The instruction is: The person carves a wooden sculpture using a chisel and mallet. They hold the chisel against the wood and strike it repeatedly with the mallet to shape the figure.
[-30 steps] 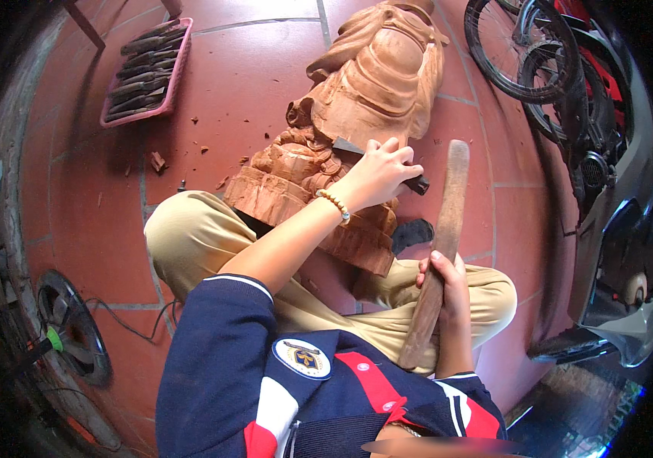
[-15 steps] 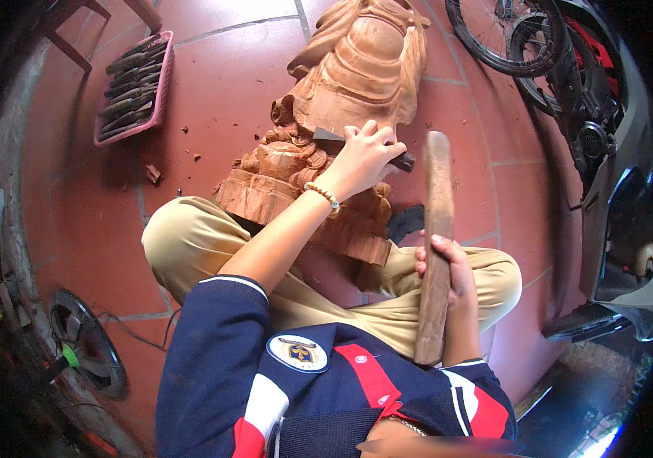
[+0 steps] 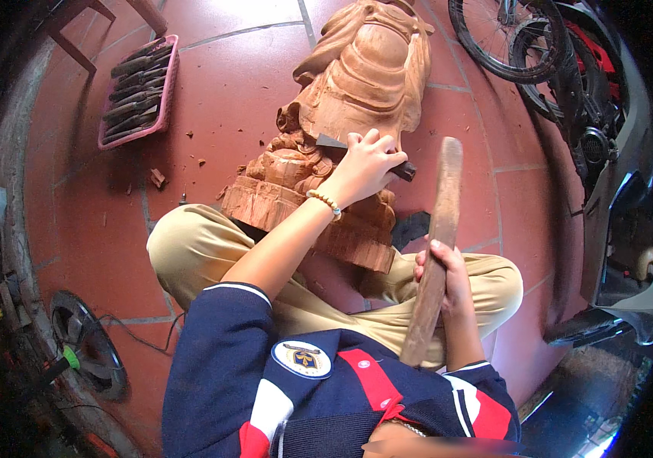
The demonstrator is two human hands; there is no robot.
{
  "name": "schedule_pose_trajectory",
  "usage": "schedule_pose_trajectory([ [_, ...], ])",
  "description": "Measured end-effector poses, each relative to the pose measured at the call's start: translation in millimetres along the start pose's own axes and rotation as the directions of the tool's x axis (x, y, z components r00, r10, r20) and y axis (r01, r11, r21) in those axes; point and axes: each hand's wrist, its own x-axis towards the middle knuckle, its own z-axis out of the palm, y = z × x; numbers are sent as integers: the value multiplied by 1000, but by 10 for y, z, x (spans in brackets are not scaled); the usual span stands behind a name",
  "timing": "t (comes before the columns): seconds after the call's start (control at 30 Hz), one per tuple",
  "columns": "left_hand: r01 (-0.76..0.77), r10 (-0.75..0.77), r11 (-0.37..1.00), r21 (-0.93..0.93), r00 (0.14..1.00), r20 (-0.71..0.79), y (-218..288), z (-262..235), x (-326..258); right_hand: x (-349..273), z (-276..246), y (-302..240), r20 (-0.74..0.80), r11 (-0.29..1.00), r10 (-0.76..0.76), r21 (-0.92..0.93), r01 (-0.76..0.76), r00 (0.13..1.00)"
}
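On red floor tiles, a dark steel chisel is gripped by the left hand against the reddish carved wooden statue, pointing toward 10 o'clock; a long wooden mallet is clasped upright by the right hand at 4 o'clock.

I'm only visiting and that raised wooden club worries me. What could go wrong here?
The wooden mallet in the right hand could miss the chisel and hit the left hand gripping it. A slip might gouge the carved statue, which rests across the person's legs, so the blade could perhaps reach them.

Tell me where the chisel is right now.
In the head view, the chisel is gripped in the left hand, its blade against the wooden statue, left of the raised wooden mallet.
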Motion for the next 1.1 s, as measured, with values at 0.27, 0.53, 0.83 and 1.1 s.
schedule_pose_trajectory([
  [0.27,34,-34,999,23,999,11,-63,-86,-3,-51,119,57,109,995,-31,-93,41,994],
  [0.53,-32,32,997,-64,999,-3,-154,-101,-37,-81,195,91,129,984,-28,-170,49,991],
  [0.83,-106,106,993,-58,994,12,-262,-197,-100,-76,214,108,209,979,-12,-197,54,978],
  [1.1,-76,60,977,-199,995,-83,-299,-276,-61,-82,218,154,261,916,-152,-326,236,953],
])
